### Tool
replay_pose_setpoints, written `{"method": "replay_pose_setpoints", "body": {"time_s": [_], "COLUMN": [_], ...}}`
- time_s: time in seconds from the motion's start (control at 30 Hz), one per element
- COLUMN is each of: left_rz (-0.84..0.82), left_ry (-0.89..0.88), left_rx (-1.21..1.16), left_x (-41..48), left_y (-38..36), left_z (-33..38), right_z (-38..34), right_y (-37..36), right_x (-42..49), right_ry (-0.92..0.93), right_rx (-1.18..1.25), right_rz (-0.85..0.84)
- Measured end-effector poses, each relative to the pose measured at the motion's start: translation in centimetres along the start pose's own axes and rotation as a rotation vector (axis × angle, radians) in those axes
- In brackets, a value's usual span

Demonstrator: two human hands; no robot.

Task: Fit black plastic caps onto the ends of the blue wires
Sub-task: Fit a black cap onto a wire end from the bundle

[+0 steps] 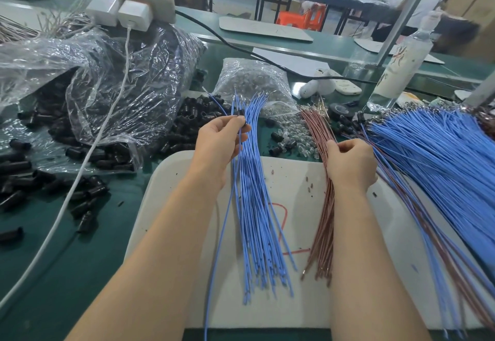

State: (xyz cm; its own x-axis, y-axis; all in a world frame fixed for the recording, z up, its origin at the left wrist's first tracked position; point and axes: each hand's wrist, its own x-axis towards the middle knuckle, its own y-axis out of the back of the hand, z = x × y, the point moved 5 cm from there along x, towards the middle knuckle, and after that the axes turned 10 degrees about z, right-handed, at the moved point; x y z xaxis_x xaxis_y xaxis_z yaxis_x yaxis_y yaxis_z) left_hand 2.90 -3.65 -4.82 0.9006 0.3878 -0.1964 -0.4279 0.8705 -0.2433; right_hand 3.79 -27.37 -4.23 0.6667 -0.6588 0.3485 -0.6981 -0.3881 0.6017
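While the left hand [221, 139] is raised over the far edge of the white board [292, 180], its thumb and forefinger pinch a black cap [240, 113] that sits on one blue wire, and its other fingers curl loosely beside it. Under this hand a bunch of blue wires [257, 220] lies fanned along the board. The right hand [351, 165] rests with curled fingers between the brown wires [325, 214] and a big heap of blue wires [434, 153]; whether it grips one I cannot tell. Loose caps [197, 115] lie on the green table [80, 265] to the left, spilling from a clear bag [115, 72].
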Motion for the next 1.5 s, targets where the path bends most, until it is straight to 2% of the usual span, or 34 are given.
{"method": "replay_pose_setpoints", "body": {"time_s": [0.1,0.17,0.23,0.27,0.4,0.6,0.67,0.7,0.73,0.8,0.87,0.9,0.97,1.03,1.13,1.2,1.27,1.33,1.37,1.43,1.5], "left_rz": [-0.093,-0.245,-0.398,-0.443,-0.432,-0.150,-0.119,-0.114,-0.116,-0.141,-0.211,-0.272,-0.416,-0.514,-0.506,-0.480,-0.465,-0.448,-0.435,-0.393,-0.342], "left_ry": [-0.004,-0.012,-0.027,-0.030,-0.089,-0.081,-0.070,-0.060,-0.046,-0.010,0.035,0.059,0.101,0.110,0.092,0.074,0.058,0.037,0.024,-0.011,-0.079], "left_rx": [-0.034,-0.070,-0.086,-0.092,-0.134,-0.352,-0.393,-0.405,-0.404,-0.344,-0.225,-0.164,-0.054,0.011,-0.002,-0.035,-0.046,-0.025,-0.011,0.023,0.101], "left_x": [-0.2,-0.8,-1.6,-1.9,-2.0,0.1,0.3,0.4,0.3,0.2,-0.1,-0.4,-1.2,-1.7,-1.4,-1.3,-1.3,-1.3,-1.2,-0.9,-0.6], "left_y": [-0.3,-1.1,-2.1,-2.5,-2.9,-0.5,-0.2,-0.1,-0.2,-0.5,-1.0,-1.4,-2.0,-2.3,-2.3,-2.3,-2.5,-2.8,-2.8,-2.7,-2.4], "left_z": [0.3,0.6,0.7,0.7,0.7,1.5,1.5,1.4,1.2,0.7,0.1,-0.1,-0.6,-0.8,-0.7,-0.6,-0.6,-0.8,-0.8,-0.9,-0.8], "right_z": [-1.0,-1.7,-3.3,-4.2,-7.1,-6.8,-6.7,-7.0,-7.2,-6.9,-5.5,-4.8,-4.0,-3.9,-4.1,-4.7,-5.5,-6.1,-6.2,-6.2,-5.7], "right_y": [0.6,1.0,1.0,0.8,-0.7,-1.7,-1.3,-1.1,-1.0,-0.5,0.4,0.7,0.8,0.4,-0.2,-0.9,-1.8,-2.5,-2.7,-2.8,-2.6], "right_x": [-0.1,-0.1,-0.8,-1.5,-5.3,-8.1,-8.5,-8.3,-7.6,-5.2,-3.1,-2.5,-2.1,-2.4,-2.5,-3.0,-4.1,-5.4,-5.7,-5.6,-4.9], "right_ry": [-0.025,-0.120,-0.164,-0.134,0.092,0.135,0.115,0.096,0.048,-0.150,-0.313,-0.354,-0.397,-0.412,-0.431,-0.430,-0.387,-0.256,-0.172,-0.041,-0.025], "right_rx": [0.229,0.521,0.813,0.881,0.732,0.559,0.583,0.625,0.709,0.953,1.097,1.112,1.118,1.129,1.220,1.262,1.224,1.088,1.004,0.864,0.828], "right_rz": [0.041,0.000,-0.192,-0.312,-0.690,-1.279,-1.377,-1.351,-1.255,-0.901,-0.500,-0.349,-0.186,-0.143,-0.187,-0.311,-0.505,-0.667,-0.684,-0.593,-0.448]}}
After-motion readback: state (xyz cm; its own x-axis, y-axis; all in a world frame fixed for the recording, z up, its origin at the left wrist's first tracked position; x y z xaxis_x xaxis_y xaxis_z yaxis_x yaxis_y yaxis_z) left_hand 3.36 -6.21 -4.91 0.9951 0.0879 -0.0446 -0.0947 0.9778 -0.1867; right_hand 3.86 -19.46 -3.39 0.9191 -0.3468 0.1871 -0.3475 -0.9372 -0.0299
